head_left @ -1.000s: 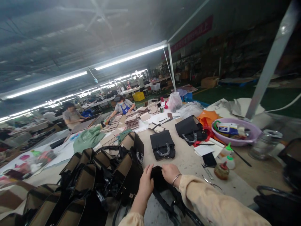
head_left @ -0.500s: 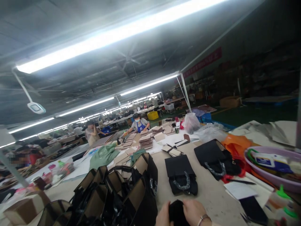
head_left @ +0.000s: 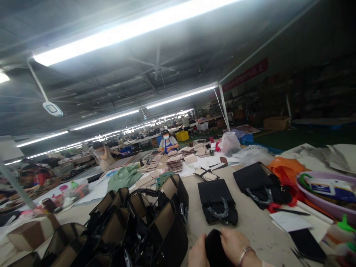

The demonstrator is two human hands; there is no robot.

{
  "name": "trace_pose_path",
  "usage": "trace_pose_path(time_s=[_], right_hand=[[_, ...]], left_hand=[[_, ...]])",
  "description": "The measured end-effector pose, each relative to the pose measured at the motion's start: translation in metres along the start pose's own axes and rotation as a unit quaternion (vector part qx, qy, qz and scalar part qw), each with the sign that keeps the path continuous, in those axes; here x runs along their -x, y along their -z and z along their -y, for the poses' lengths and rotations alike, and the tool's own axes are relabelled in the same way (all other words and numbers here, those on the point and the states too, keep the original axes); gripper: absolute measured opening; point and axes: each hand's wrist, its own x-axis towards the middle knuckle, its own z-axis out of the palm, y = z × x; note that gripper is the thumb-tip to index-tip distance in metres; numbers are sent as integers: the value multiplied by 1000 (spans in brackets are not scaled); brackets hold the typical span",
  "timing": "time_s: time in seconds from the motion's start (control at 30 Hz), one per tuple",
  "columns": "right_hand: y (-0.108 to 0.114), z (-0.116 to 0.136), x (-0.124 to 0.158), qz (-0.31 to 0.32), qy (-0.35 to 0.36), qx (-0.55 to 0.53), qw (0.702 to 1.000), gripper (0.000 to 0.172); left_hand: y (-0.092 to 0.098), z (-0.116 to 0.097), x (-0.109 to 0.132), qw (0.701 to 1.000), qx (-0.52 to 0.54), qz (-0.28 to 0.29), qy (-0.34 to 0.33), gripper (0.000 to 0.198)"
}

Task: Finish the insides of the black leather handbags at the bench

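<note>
At the bottom edge of the head view, a black fabric piece [head_left: 216, 249] stands between my hands, its lower part cut off by the frame. My left hand [head_left: 198, 253] grips its left side. On the opposite side my right hand [head_left: 237, 245], with a bracelet at the wrist, has its fingers curled over the edge. Just beyond lies a black handbag [head_left: 215, 191] with a clear-wrapped handle. A second black handbag [head_left: 254, 180] rests farther right. Left of my hands, several open black bags [head_left: 171, 233] with tan linings stand crowded together.
To the right are a lilac basin [head_left: 343, 213], white paper [head_left: 292, 220], a dark flat panel [head_left: 307, 244] and green-capped bottles [head_left: 345, 226]. Stacks of tan pieces [head_left: 174, 163] and green cloth [head_left: 125, 176] lie farther back. A masked person [head_left: 168, 142] is across the table.
The view has shifted slightly, so most things appear a little farther right. Both hands keep hold of the black piece, which looks a little more upright. The person across has drawn their arms in.
</note>
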Motion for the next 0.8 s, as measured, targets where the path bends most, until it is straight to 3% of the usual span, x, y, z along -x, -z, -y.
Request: trace_pose_path(time_s=[0.17, 0.3, 0.6, 0.8], right_hand=[[0, 4, 5, -14, 17, 21, 1000, 31], [2, 16, 16, -29, 38, 36, 998, 29], [11, 32, 52, -34, 78, 17, 996, 28], [-3, 36, 81, -11, 76, 27, 997, 29]], left_hand=[[-3, 7, 18, 996, 42, -57, -47, 63], [-2, 15, 35, 992, 63, -94, -47, 65], [33, 0, 99, 987, -37, -129, -90, 68], [15, 16, 111, 991, -30, -99, -80, 59]])
